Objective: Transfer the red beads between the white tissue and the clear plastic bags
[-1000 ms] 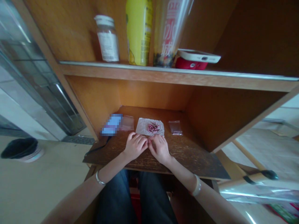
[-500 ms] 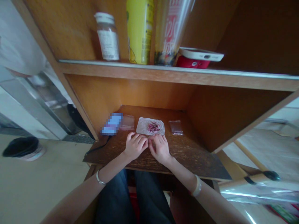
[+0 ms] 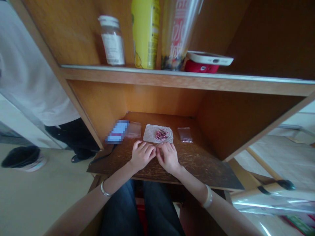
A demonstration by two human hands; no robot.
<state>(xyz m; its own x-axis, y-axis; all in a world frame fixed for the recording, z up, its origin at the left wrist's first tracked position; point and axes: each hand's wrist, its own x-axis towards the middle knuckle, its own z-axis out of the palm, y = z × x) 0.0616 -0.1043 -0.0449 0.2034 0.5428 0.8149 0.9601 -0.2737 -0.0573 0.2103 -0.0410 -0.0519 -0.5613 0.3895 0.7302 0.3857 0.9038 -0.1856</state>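
Observation:
My left hand (image 3: 143, 154) and my right hand (image 3: 168, 157) meet fingertip to fingertip over the desk's front half. The fingers of both are curled into a pinch. Whatever lies between them is too small or hidden to make out. Just beyond the fingertips lies a crumpled whitish sheet (image 3: 149, 132), and a pile of dark pink beads (image 3: 161, 134) rests on its right half. To the right is a small clear plastic bag (image 3: 185, 134) with some pinkish bits at its lower edge. Another clear bag (image 3: 134, 129) lies flat on the left.
A phone with a blurred screen (image 3: 117, 131) lies at the desk's left, a dark cord near it. The shelf above holds a white-capped bottle (image 3: 113, 44), a yellow bottle (image 3: 145, 36), a clear cup and a white device (image 3: 209, 59). A person (image 3: 31, 75) stands left, near a bin (image 3: 23, 157).
The person at the left has come further into view, with dark trousers and a foot now showing. My hands keep nearly the same place and pinch; the view has shifted slightly.

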